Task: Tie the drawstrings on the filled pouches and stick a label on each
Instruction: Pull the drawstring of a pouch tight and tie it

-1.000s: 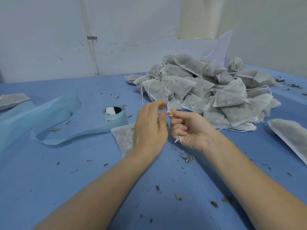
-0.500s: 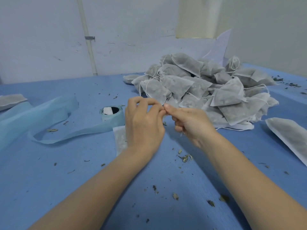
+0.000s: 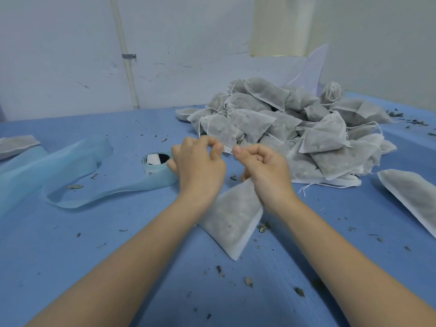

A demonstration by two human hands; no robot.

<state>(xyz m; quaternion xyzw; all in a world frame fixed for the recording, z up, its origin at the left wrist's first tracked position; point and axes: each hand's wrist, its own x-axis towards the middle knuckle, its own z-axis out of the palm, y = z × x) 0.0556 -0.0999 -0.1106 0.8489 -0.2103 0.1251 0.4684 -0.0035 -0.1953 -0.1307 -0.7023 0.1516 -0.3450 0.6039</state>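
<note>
Two hands up over the middle of the blue table (image 3: 70, 244), head view only. Left hand (image 3: 200, 166) has fingers curled, fingertips pinched together on the white drawstring (image 3: 227, 149). Right hand (image 3: 264, 171) is fisted, thumb on top, gripping the gathered neck of the pouch (image 3: 233, 218) and the other end of the string. String is short and thin between the two hands; can't tell whether a knot is formed.

Pouch hangs from the right hand, tilted, lower corner touching the table towards the near edge, between the two forearms. Filled, grey contents show through the mesh.

Pile of filled pouches (image 3: 306, 128) sits at the far right part of the table, just behind the hands, loose strings trailing off it. One more pouch (image 3: 412, 199) lies flat at the right edge, apart from the pile. Another (image 3: 16, 145) lies at the left edge.

Label roll (image 3: 158, 164) stands just left of the left hand, its light blue backing strip (image 3: 59, 166) unspooled in loops towards the left edge.

Dried herb crumbs (image 3: 247, 282) scattered over the near part of the table.
</note>
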